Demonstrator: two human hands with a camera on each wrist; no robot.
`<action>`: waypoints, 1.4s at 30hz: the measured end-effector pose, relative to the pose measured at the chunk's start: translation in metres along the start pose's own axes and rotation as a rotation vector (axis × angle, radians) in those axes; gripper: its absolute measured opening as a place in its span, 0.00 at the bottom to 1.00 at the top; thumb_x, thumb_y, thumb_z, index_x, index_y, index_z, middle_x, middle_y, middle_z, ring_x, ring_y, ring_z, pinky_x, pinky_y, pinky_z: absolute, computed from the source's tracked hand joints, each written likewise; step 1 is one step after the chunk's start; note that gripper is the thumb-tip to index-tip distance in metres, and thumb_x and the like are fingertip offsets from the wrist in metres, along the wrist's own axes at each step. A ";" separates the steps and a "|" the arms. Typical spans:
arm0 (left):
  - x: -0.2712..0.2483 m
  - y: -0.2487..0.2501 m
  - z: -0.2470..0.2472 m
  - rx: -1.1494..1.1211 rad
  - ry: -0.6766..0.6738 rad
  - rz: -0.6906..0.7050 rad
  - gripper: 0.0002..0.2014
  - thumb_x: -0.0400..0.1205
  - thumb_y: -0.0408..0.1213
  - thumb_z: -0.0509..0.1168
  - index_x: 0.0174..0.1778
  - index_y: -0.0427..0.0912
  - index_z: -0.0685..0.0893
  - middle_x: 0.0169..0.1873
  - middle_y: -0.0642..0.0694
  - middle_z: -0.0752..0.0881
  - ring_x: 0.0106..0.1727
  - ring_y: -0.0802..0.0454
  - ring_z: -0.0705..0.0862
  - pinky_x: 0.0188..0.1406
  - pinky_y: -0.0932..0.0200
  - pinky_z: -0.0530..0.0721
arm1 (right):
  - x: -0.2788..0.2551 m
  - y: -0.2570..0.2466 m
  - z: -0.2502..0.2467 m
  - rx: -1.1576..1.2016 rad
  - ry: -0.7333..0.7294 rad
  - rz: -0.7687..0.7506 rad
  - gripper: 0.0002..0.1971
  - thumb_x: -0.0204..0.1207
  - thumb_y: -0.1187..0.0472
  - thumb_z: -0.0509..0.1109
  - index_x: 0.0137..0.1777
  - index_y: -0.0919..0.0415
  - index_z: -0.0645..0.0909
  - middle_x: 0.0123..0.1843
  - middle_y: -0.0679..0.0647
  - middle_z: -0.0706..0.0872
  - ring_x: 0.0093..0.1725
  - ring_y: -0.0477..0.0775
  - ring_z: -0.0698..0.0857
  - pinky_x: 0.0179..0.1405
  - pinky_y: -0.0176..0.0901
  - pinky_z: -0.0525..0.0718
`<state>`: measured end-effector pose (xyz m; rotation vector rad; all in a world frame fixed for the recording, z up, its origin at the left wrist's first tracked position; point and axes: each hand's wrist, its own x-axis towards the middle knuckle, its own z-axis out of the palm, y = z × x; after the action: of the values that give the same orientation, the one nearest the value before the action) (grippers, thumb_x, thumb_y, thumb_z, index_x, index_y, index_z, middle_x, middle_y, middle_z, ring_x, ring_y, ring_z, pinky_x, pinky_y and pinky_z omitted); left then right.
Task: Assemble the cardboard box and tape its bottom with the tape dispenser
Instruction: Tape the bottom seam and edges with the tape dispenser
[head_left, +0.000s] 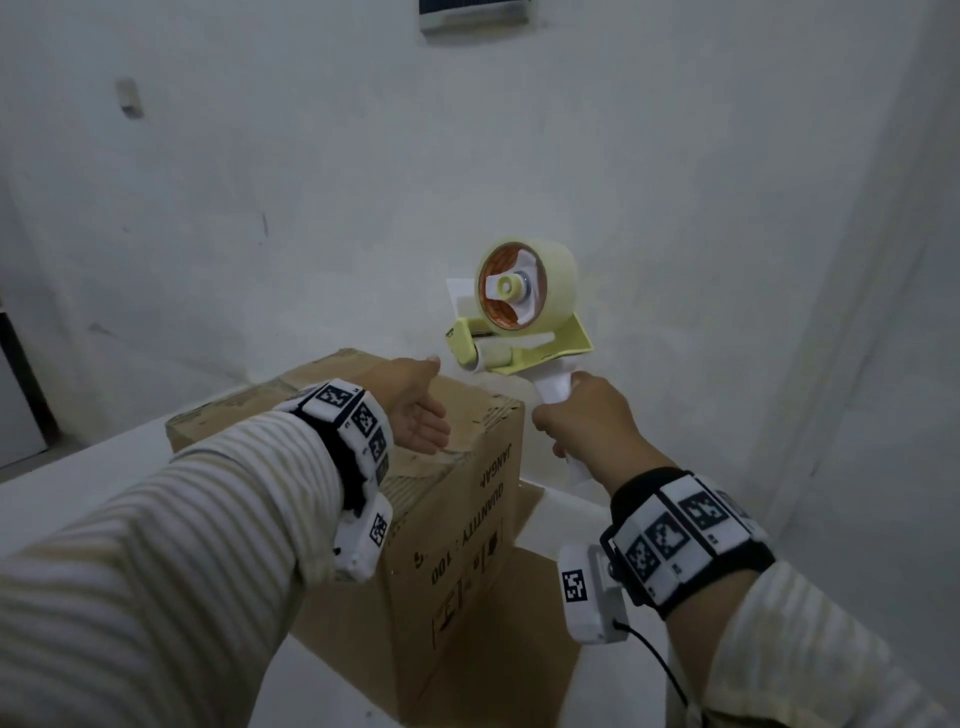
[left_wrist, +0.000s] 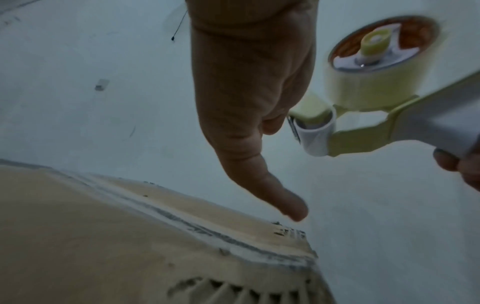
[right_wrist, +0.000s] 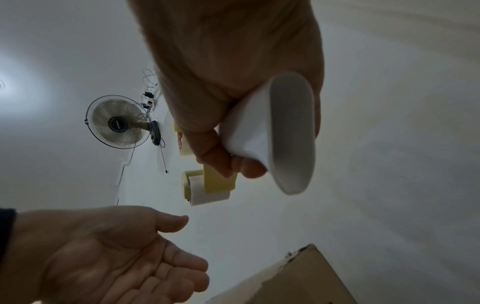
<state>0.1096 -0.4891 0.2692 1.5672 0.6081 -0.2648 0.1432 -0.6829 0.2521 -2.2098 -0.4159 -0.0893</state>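
"So, where is the big brown cardboard box (head_left: 457, 499)?"

"It stands on the white table (head_left: 78, 483), under both arms, with its flaps folded shut on top."

"And the yellow and white plastic tape dispenser with its roll of see-through tape (head_left: 519, 317)?"

"Up in the air, just past the far right corner of the box. The right hand (head_left: 587, 415) is wrapped tight round its white handle. The roller end points left."

"What about the left hand (head_left: 415, 410)?"

"Its fingers are loose and hold nothing. It floats over the box top, just beside the roller, so it is the nearer hand to catch the tape end, I think."
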 end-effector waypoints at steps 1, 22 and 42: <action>0.006 0.004 -0.006 -0.062 -0.036 -0.009 0.39 0.85 0.61 0.46 0.76 0.26 0.64 0.74 0.29 0.72 0.75 0.34 0.73 0.61 0.44 0.76 | 0.003 -0.006 0.001 -0.003 0.009 -0.004 0.07 0.66 0.62 0.69 0.43 0.61 0.75 0.46 0.63 0.87 0.44 0.66 0.89 0.40 0.48 0.85; 0.124 0.078 -0.087 0.041 -0.361 0.233 0.12 0.86 0.24 0.54 0.39 0.36 0.79 0.35 0.43 0.80 0.34 0.53 0.78 0.19 0.64 0.85 | 0.029 -0.090 0.082 -0.229 0.187 0.271 0.11 0.70 0.64 0.69 0.32 0.57 0.69 0.37 0.59 0.81 0.39 0.63 0.84 0.29 0.40 0.74; 0.159 0.096 -0.012 0.768 -0.475 0.638 0.09 0.77 0.20 0.65 0.40 0.40 0.83 0.41 0.41 0.88 0.44 0.45 0.87 0.54 0.49 0.88 | 0.005 -0.114 0.095 -0.181 0.185 0.607 0.03 0.79 0.65 0.63 0.48 0.65 0.72 0.51 0.66 0.84 0.54 0.66 0.87 0.41 0.44 0.80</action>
<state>0.2891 -0.4411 0.2700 2.2332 -0.4361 -0.3887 0.1034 -0.5425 0.2794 -2.3856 0.3838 -0.0015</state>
